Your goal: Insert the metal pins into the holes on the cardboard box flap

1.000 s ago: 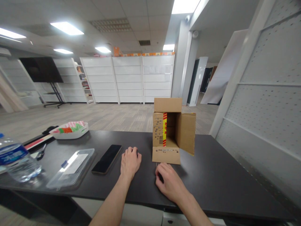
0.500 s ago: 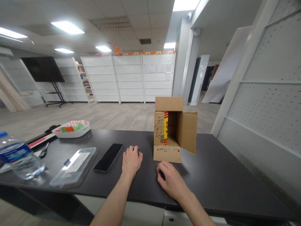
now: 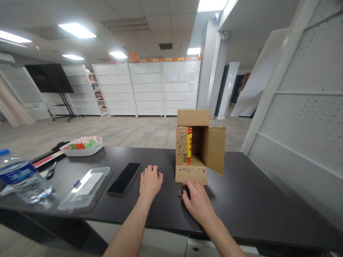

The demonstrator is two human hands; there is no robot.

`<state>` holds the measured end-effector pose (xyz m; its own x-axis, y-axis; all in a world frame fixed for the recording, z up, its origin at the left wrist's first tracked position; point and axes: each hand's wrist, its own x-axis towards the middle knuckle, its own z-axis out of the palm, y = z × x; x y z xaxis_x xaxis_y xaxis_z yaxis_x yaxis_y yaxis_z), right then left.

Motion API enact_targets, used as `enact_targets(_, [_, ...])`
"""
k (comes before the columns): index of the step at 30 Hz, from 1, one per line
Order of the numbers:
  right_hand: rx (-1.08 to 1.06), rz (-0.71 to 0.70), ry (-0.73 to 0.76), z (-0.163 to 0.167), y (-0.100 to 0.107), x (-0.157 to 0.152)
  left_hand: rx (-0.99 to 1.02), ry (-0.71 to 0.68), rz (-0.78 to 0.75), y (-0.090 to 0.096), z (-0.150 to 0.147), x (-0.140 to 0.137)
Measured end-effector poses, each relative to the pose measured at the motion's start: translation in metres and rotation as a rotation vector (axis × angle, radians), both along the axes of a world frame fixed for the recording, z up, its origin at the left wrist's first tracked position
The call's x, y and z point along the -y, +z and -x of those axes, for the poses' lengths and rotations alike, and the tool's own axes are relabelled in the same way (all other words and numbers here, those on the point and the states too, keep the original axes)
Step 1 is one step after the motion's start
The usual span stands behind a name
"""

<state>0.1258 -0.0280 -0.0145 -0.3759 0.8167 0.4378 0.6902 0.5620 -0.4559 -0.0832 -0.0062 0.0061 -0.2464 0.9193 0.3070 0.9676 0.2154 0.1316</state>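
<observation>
My left hand (image 3: 150,181) rests on the dark table with its fingers curled under; a bit of something dark shows by the thumb side, too small to name. My right hand (image 3: 197,200) lies on the table in front of the cardboard box (image 3: 181,146), fingers bent and thumb apart from them. Just left of its fingertips lies a thin metallic strip-like piece (image 3: 180,189), apart from the hand. The box stands with its open side towards me, one flap (image 3: 190,174) down on the table with small dark and shiny bits along it, another flap swung out right.
Left of my left hand lie a black phone (image 3: 124,179) and a clear plastic case (image 3: 85,189). Farther left are a water bottle (image 3: 23,178), a pen (image 3: 51,170) and a white basket (image 3: 83,151) with colourful packets. A perforated panel (image 3: 308,107) rises at the right.
My right hand has shifted slightly right, and the thin metallic piece now shows uncovered beside it. My left hand stays in place on the table.
</observation>
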Motion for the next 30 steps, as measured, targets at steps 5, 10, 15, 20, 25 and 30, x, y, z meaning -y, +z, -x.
enact_targets(5, [0.019,0.034,0.052,0.001,0.005,0.004,0.006,0.004,0.015,0.001,-0.001,0.0])
enact_targets(10, [0.04,0.045,0.086,0.0,0.008,0.005,0.006,0.004,0.011,0.001,0.0,0.001])
enact_targets(15, [0.069,0.031,0.096,0.0,0.011,0.006,0.014,0.003,0.016,0.002,-0.001,0.001])
enact_targets(20, [0.151,0.003,0.112,0.001,0.014,0.008,0.01,0.01,0.012,0.001,-0.001,0.0])
enact_targets(25, [0.179,-0.008,0.115,0.001,0.014,0.008,0.011,0.003,0.015,0.001,0.0,0.0])
enact_targets(30, [0.163,-0.022,0.096,0.001,0.011,0.007,0.009,0.002,0.003,0.001,-0.001,0.001])
